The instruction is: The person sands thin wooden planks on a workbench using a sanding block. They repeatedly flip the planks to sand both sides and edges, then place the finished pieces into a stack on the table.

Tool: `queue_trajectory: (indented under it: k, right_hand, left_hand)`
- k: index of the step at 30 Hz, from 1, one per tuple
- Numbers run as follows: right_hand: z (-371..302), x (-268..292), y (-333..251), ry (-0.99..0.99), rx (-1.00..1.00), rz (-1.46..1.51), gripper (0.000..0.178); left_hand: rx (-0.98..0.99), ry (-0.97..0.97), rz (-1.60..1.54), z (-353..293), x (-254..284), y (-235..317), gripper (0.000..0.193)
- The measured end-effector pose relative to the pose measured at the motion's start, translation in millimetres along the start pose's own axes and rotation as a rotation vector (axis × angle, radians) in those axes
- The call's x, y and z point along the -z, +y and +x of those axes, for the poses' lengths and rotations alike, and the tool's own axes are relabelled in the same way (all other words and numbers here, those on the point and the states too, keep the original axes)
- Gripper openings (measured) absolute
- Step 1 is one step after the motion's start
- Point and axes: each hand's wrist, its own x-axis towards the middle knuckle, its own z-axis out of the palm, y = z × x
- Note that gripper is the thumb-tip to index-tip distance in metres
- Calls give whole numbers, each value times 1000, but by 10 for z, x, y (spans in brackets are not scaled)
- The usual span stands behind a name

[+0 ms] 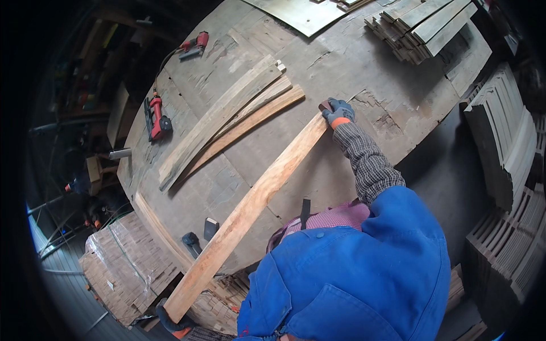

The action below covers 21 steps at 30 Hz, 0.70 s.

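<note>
A long, pale brown wooden board (pixel 250 213) slants from the worktable down past its near left edge. At its lower end, my left hand (pixel 170 323), in a dark glove with an orange cuff, is closed around the board; the fingers are mostly hidden. My right hand (pixel 340 111), gloved in grey, is at the far end with its fingers closed on a small brown block (pixel 325 106) that touches the board's tip. Beyond the board, several narrow wooden boards (pixel 233 122) lie side by side, slightly fanned.
Two red nail guns (pixel 157 118) lie at the table's left side. A hammer (pixel 191 242) and a dark block (pixel 210 228) sit near the board. Slats (pixel 438 25) are stacked far right, beside a pale sheet (pixel 301 16). Curved slats (pixel 500 136) stand right; a wrapped wood bundle (pixel 122 258) stands left.
</note>
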Motion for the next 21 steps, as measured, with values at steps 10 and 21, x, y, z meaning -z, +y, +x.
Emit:
queue_trajectory:
  k: [10, 21]
  right_hand:
    - [-237, -11, 30, 62, 234, 81, 62]
    - [-904, -49, -276, 53, 444, 188, 66]
  left_hand:
    - [-74, 24, 110, 57, -36, -295, 78]
    - [209, -42, -286, 1, 24, -18, 100]
